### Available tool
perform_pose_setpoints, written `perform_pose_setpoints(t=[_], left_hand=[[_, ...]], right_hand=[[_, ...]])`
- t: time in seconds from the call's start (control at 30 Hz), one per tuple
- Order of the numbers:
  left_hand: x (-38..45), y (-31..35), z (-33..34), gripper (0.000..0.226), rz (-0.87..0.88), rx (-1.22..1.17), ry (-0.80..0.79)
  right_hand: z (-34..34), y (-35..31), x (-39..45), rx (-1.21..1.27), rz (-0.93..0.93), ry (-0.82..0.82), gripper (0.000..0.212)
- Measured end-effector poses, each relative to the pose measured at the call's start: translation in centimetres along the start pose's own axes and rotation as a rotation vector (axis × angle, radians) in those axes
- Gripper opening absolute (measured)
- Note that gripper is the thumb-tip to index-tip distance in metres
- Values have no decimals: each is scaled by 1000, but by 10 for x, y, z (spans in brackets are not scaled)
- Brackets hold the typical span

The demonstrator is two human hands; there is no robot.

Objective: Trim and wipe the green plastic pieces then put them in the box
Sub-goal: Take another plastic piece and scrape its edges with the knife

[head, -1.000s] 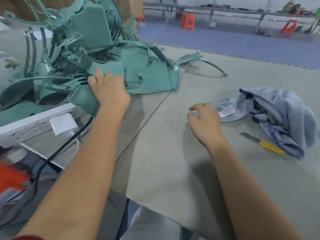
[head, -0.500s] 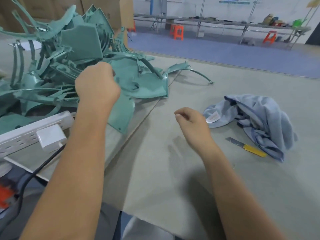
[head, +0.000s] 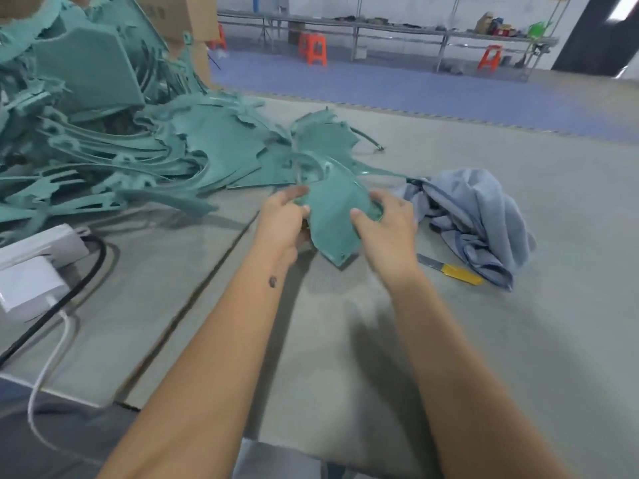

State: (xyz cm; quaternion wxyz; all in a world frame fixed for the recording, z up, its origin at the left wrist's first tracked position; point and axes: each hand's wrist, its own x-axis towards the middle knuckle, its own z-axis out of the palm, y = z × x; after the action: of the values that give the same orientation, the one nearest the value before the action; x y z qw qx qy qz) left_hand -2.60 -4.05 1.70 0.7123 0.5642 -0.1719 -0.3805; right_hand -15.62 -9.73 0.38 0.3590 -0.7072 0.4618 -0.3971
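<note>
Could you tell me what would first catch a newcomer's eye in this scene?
Most likely the green plastic piece at the centre, gripped by the left hand and right hand. Next, the big tangled heap of green pieces filling the table's far left. To the right lie a crumpled blue cloth and a yellow-handled knife beside it.

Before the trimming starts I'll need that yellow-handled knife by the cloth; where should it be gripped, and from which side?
Take the utility knife by its yellow handle, probably with the right hand, coming from the near side. The bare blade points left towards the held green piece, and the handle's far end lies against the blue cloth.
</note>
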Motion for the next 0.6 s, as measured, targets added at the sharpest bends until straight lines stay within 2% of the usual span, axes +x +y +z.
perform_pose_setpoints(t=[0.03,0.1,0.13,0.17,0.2,0.27,0.3,0.33,0.4,0.47,0.53,0.57,0.6], left_hand=[[-1,-9,4,39,-27,-43,-19],[-4,-21,13,42,-70,-92,-70],[-5,-25,17,42,-81,-87,-105],[-9,-28,21,42,-72,-64,-145],[-12,-29,26,40,-45,-27,-178],[-12,-26,33,28,86,134,-201],[-10,-24,35,22,150,217,-203],[-7,-21,34,25,168,223,-236],[-2,-16,34,49,23,-39,-369],[0,-21,31,58,-123,-290,-412],[0,-33,30,39,-156,-258,-287],[2,-37,29,33,-131,-193,-199],[6,-40,27,34,-93,-143,-136]], right_hand=[[-3,6,1,30,43,23,58],[-10,13,4,254,169,63,80],[-14,15,4,378,216,105,86],[-18,15,4,453,225,162,84],[-22,13,4,470,179,222,73],[-28,7,4,399,-57,314,44],[-30,1,3,339,-196,328,37],[-32,-3,2,267,-319,314,37],[-31,-5,1,87,-453,172,38],[-32,0,-2,-158,-424,-152,37],[-34,10,-10,-276,-283,-530,50],[-36,14,-15,-251,-230,-614,50],[-37,16,-17,-198,-217,-591,45]])
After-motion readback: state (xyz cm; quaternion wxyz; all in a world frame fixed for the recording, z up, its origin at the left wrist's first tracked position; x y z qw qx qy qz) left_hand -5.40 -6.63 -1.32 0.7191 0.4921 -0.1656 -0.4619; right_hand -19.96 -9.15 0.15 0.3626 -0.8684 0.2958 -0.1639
